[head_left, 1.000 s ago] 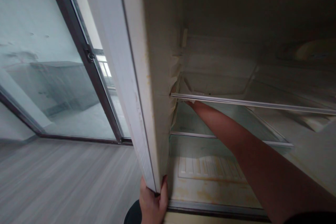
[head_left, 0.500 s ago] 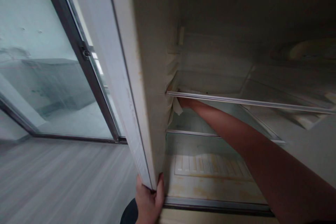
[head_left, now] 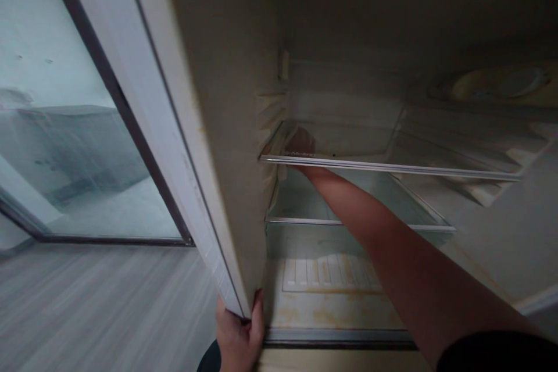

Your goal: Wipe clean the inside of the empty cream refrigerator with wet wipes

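My left hand (head_left: 239,334) is wrapped round the lower front edge of the refrigerator's side wall (head_left: 218,157), thumb on the inner face. My right arm reaches deep into the refrigerator. My right hand (head_left: 300,142) is under the upper glass shelf (head_left: 361,142) and shows dimly through it, near the left inner wall. A pale bit of cloth (head_left: 282,172) hangs beside the hand; the fingers are mostly hidden. Below the forearm lies the lower glass shelf (head_left: 305,200).
The refrigerator floor (head_left: 331,314) is ribbed at the back and has yellowish stains. A round dial housing (head_left: 501,84) is on the right inner wall. To the left are a dark-framed glass sliding door (head_left: 126,122) and a grey wood-look floor (head_left: 108,302).
The view has shifted slightly, moving the refrigerator edge left. My right hand is now farther under the upper shelf, with less of the cloth showing. My left hand keeps its hold.
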The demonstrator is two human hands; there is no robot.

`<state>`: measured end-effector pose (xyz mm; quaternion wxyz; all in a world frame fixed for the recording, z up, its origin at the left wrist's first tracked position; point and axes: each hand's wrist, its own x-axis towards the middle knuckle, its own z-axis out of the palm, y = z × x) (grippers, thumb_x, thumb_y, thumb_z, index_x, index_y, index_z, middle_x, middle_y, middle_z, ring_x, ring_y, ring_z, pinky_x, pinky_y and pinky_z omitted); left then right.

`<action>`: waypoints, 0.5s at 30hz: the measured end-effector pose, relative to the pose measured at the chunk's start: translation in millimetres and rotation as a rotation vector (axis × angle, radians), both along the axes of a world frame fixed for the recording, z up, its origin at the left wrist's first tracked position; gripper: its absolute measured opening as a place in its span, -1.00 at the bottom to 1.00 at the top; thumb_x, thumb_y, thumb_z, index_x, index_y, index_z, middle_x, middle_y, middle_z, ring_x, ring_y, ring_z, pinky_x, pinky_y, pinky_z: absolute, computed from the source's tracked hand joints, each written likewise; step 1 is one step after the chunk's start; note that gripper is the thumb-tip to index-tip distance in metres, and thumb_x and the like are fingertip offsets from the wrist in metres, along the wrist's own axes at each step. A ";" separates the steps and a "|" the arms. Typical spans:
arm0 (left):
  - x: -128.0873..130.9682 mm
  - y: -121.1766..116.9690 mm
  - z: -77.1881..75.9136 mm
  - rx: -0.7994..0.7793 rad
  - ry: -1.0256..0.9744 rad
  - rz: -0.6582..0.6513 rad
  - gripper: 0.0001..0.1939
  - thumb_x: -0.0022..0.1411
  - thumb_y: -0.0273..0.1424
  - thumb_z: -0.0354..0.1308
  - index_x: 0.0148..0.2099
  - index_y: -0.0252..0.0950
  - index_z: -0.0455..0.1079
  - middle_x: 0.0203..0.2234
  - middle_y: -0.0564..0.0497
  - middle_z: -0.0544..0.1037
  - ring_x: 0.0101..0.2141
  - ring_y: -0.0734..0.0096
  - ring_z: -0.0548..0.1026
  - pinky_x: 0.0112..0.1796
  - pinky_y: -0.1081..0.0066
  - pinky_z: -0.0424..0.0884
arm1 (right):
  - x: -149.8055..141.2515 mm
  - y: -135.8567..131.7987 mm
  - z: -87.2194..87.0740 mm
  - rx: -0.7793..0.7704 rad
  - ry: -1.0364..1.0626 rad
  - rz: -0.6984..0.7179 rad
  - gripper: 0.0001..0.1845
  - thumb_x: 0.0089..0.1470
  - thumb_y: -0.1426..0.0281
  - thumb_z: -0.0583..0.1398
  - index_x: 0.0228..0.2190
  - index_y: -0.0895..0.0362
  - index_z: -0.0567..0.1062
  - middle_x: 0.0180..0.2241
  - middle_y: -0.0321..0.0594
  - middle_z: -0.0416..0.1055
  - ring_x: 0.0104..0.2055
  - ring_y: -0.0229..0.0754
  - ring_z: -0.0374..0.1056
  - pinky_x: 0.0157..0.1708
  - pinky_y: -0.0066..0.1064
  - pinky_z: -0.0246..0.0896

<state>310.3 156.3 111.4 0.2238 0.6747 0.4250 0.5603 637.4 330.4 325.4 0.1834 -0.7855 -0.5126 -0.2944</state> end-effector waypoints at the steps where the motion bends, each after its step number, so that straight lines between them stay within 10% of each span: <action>1: 0.6 -1.6 1.8 -0.032 -0.009 0.005 -0.59 0.22 -0.07 0.23 -0.17 -0.35 0.35 -0.43 -0.05 0.44 -0.45 0.28 0.46 -0.45 0.34 0.41 | 3.2 1.6 4.7 0.024 0.044 -0.033 -0.26 0.40 0.26 -0.02 0.41 0.43 -0.07 0.44 0.29 -0.14 0.42 0.23 -0.19 0.33 0.21 -0.28; 15: -4.0 10.9 -20.5 0.049 -0.017 0.015 -0.64 0.16 -0.10 0.26 -0.24 -0.27 0.30 -0.45 0.02 0.39 -0.42 0.26 0.48 -0.37 0.29 0.49 | 44.5 -29.1 21.1 0.274 0.361 -0.361 -0.23 0.39 0.29 -0.08 0.41 0.56 -0.09 0.43 0.43 -0.18 0.45 0.25 -0.19 0.37 0.05 -0.28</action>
